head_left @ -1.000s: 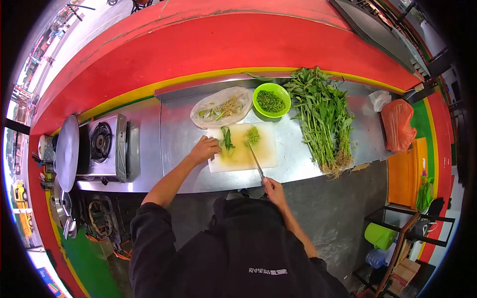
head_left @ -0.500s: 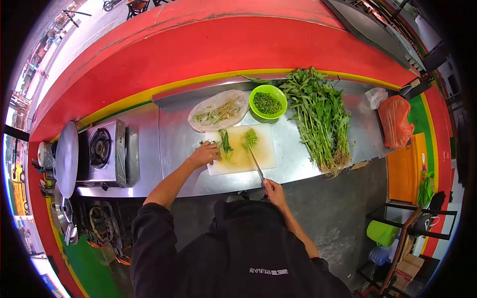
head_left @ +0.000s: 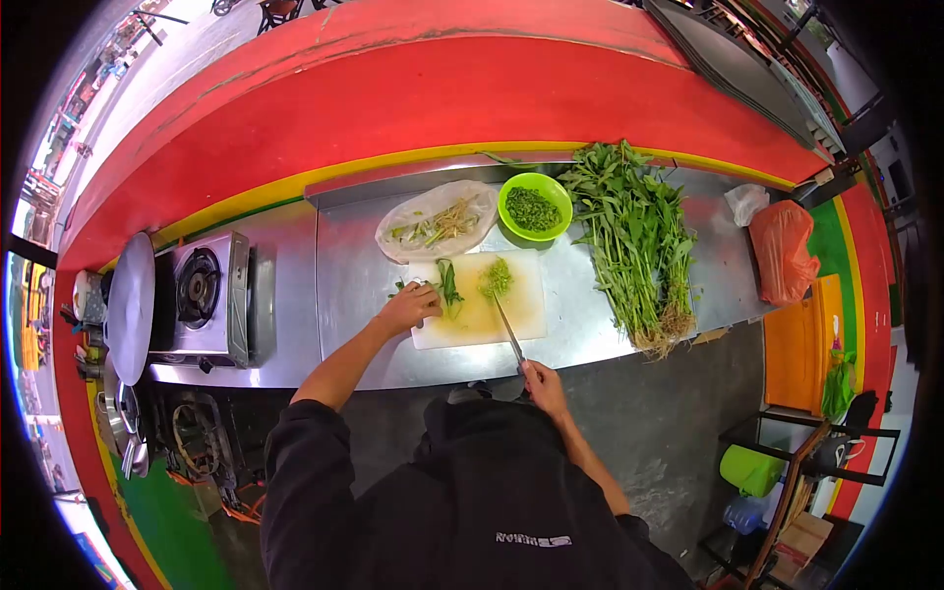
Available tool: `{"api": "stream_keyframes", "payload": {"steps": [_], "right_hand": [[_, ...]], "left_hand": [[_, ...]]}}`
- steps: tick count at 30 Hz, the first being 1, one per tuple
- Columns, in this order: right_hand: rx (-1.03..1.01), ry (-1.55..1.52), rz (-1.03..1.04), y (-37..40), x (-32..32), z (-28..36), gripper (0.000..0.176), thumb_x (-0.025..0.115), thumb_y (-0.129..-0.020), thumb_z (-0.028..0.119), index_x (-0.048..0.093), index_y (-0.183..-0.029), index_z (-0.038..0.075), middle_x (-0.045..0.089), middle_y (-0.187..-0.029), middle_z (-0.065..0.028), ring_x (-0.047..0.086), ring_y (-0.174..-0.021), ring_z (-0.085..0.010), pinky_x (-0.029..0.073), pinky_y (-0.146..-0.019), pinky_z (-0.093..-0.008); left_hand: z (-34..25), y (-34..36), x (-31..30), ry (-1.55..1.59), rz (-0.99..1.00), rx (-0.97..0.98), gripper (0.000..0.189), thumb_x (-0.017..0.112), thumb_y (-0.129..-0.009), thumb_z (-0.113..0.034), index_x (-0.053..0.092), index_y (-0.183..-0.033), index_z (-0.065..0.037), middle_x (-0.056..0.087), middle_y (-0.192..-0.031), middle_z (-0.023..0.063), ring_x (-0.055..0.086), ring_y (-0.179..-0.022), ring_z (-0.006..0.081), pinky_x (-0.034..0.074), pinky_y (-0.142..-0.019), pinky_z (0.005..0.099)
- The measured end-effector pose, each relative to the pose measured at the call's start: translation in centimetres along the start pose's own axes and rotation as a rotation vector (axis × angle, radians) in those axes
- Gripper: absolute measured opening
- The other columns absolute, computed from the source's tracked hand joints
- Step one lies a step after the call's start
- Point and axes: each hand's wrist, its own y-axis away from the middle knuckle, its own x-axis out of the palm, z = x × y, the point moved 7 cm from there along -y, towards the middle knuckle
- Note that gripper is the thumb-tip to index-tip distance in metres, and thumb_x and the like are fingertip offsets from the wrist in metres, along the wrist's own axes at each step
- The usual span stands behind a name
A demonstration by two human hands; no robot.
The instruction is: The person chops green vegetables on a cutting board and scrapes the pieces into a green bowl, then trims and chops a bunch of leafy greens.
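Barely moved since earlier, kept left hand (head_left: 408,308) curled, unclear on what, at the cutting board's (head_left: 472,330) left edge, right hand (head_left: 546,386) clamped on the knife (head_left: 509,332) by chopped greens (head_left: 495,278) toward the far edge, seemingly mid-chopping, needing leaves (head_left: 449,282) steadied.

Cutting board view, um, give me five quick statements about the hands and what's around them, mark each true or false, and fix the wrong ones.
1. The right hand holds a knife by its handle. True.
2. Chopped greens lie in the green bowl. True.
3. The green bowl stands on the cutting board. False: it stands on the metal counter, beyond the board.
4. The left hand touches the green bowl. False: it is at the board's left edge.
5. The gas stove is left of the board. True.
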Motion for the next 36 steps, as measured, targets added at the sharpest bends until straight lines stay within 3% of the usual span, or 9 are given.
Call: {"api": "stream_keyframes", "payload": {"steps": [5, 7, 13, 25, 32, 34, 36], "right_hand": [[-0.001, 0.025, 0.026, -0.2, 0.0, 0.1, 0.041, 0.059, -0.104, 0.04, 0.071, -0.117, 0.004, 0.053, -0.064, 0.0031, 0.046, -0.053, -0.0045, 0.038, -0.048, -0.0247], [0.011, 0.009, 0.018, -0.4, 0.0, -0.1, 0.041, 0.059, -0.104, 0.041, 0.071, -0.117, 0.004, 0.053, -0.064, 0.0034, 0.045, -0.053, -0.0046, 0.037, -0.048, -0.0246], [-0.017, -0.024, 0.003, -0.7, -0.1, -0.5, 0.041, 0.059, -0.104, 0.04, 0.071, -0.116, 0.002, 0.052, -0.065, 0.004, 0.045, -0.054, -0.0043, 0.038, -0.048, -0.0243], [0.043, 0.019, -0.034, -0.3, -1.1, -0.7, 0.041, 0.06, -0.103, 0.041, 0.072, -0.118, 0.004, 0.053, -0.064, 0.0038, 0.046, -0.053, -0.0044, 0.038, -0.048, -0.0244], [0.05, -0.026, -0.035, 0.0, -1.1, -0.2, 0.039, 0.059, -0.104, 0.04, 0.073, -0.115, 0.006, 0.052, -0.063, 0.0041, 0.046, -0.052, -0.004, 0.037, -0.047, -0.0237], [0.047, -0.03, -0.024, 0.1, -1.2, -0.1, 0.05, 0.059, -0.102, 0.047, 0.071, -0.12, 0.001, 0.056, -0.064, 0.0011, 0.051, -0.056, -0.0066, 0.039, -0.049, -0.0277], [0.027, -0.014, -0.026, -0.1, -1.3, -0.3, 0.05, 0.059, -0.102, 0.046, 0.071, -0.12, 0.001, 0.056, -0.063, 0.0014, 0.05, -0.056, -0.0065, 0.039, -0.049, -0.0277]], "left_hand": [[-1.0, -0.1, 0.3, -0.083, -0.052, -0.007, 0.042, 0.08, -0.062, -0.014, 0.066, -0.102, -0.018, 0.061, -0.106, -0.0042, 0.058, -0.109, 0.0159, 0.041, -0.092, 0.035], [-1.2, -0.1, 0.4, -0.116, -0.052, 0.002, 0.023, 0.066, -0.079, -0.011, 0.067, -0.102, -0.016, 0.061, -0.108, -0.0042, 0.057, -0.11, 0.0149, 0.042, -0.093, 0.0334], [-1.6, -0.8, 0.0, -0.132, -0.119, 0.089, 0.018, 0.059, -0.087, -0.015, 0.065, -0.104, -0.016, 0.061, -0.109, -0.0025, 0.058, -0.111, 0.0151, 0.042, -0.094, 0.0336], [-1.6, -2.0, 1.1, -0.178, 0.049, 0.24, 0.016, 0.057, -0.088, -0.017, 0.064, -0.103, -0.018, 0.06, -0.106, -0.0029, 0.056, -0.111, 0.0148, 0.042, -0.095, 0.0344], [-2.0, -2.5, 0.3, -0.149, -0.024, 0.283, 0.021, 0.059, -0.087, -0.017, 0.067, -0.106, -0.022, 0.061, -0.111, -0.0047, 0.057, -0.113, 0.0144, 0.042, -0.097, 0.0343], [-1.9, -2.5, 0.6, -0.152, -0.009, 0.272, 0.023, 0.06, -0.087, -0.018, 0.068, -0.108, -0.022, 0.062, -0.113, -0.0049, 0.057, -0.116, 0.0142, 0.042, -0.097, 0.0346], [-1.8, -2.6, 0.8, -0.109, -0.011, 0.251, 0.019, 0.059, -0.087, -0.019, 0.067, -0.104, -0.021, 0.062, -0.111, -0.0042, 0.057, -0.114, 0.0149, 0.043, -0.096, 0.0349]]}}
